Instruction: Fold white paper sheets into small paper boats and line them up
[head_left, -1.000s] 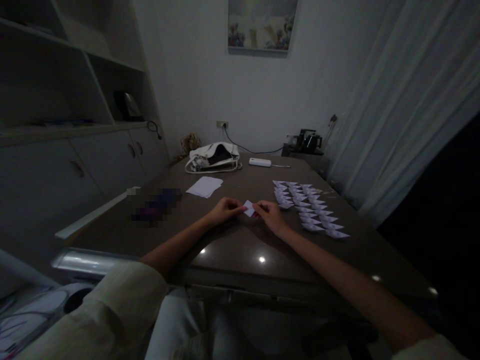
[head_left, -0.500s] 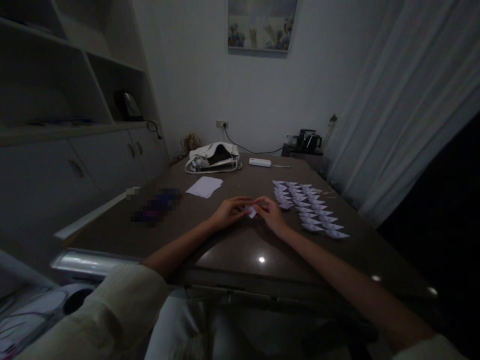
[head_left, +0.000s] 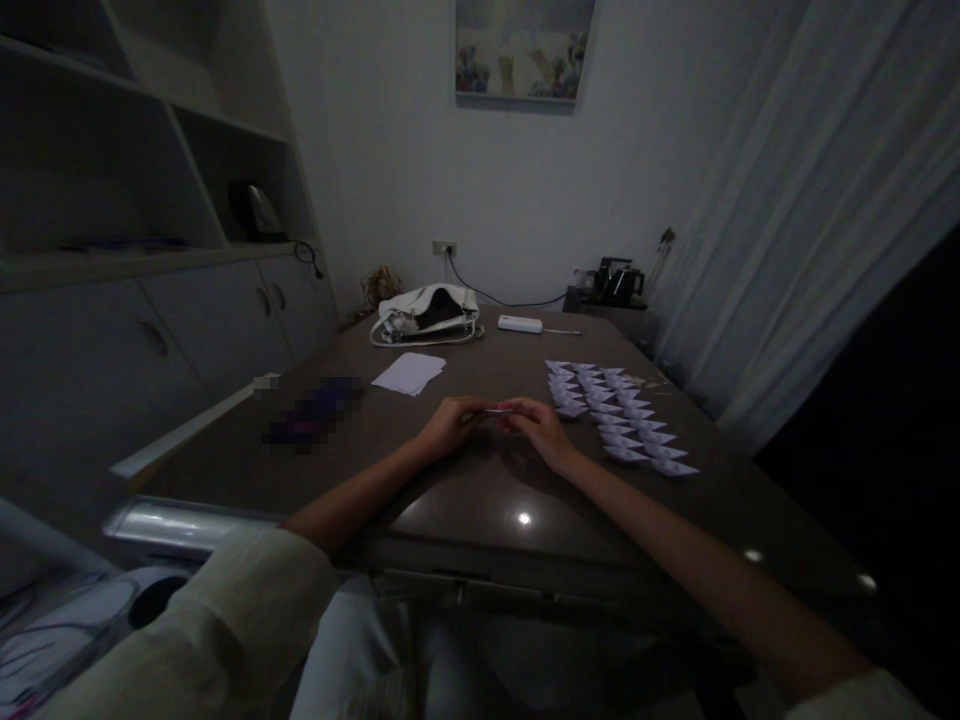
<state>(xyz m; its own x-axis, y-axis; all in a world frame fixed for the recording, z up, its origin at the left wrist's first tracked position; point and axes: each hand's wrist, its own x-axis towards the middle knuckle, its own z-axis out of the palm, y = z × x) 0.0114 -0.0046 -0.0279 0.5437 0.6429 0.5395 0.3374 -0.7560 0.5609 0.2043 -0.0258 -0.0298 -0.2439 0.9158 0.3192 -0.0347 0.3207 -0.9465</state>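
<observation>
Left hand (head_left: pixel 454 425) and right hand (head_left: pixel 541 428) pinch one small paper (head_left: pixel 496 411)

In front of one white bag (head_left: pixel 427 308) lies one paper stack (head_left: pixel 409 373), its sheets too aligned to count. Farther forward, by the bag's right end, both hands curl inward, the paper almost edge-on between them. Right of the bag: one white device (head_left: pixel 520 325), then three rows of paper boats (head_left: pixel 621 441), too overlapped to count.

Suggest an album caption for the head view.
Left hand and right hand hold a small white paper beside pointed white paper boats on a glossy brown table.
</observation>
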